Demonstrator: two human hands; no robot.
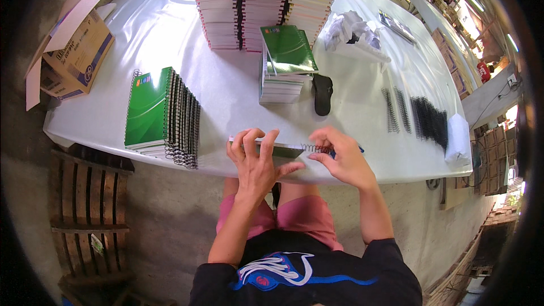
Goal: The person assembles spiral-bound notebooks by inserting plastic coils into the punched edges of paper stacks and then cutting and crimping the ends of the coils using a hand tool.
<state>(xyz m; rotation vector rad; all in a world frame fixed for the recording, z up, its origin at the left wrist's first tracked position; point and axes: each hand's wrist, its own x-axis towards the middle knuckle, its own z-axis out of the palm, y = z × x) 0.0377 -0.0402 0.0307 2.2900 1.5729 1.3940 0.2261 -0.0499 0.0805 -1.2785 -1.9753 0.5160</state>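
Observation:
Near the table's front edge, my left hand [249,156] curls its fingers over a thin book [289,151], with the thumb stretched out along the near side. My right hand [341,156] pinches a black spiral binding coil [311,148] at the book's right end. A small blue tip [361,149] pokes out beside the right hand; what it belongs to is hidden. To the left sits a stack of green spiral-bound notebooks [148,107]. Straight ahead is a pile of green-covered books [289,51], and beside it lies a black elongated object [322,95].
Tall stacks of books [218,5] rise at the back of the white-covered table [226,85]. Loose black coils [429,118] lie at the right by a white roll [458,139]. Crumpled white plastic [351,31] is farther back. A cardboard box [85,51] and wooden chair [90,209] stand left.

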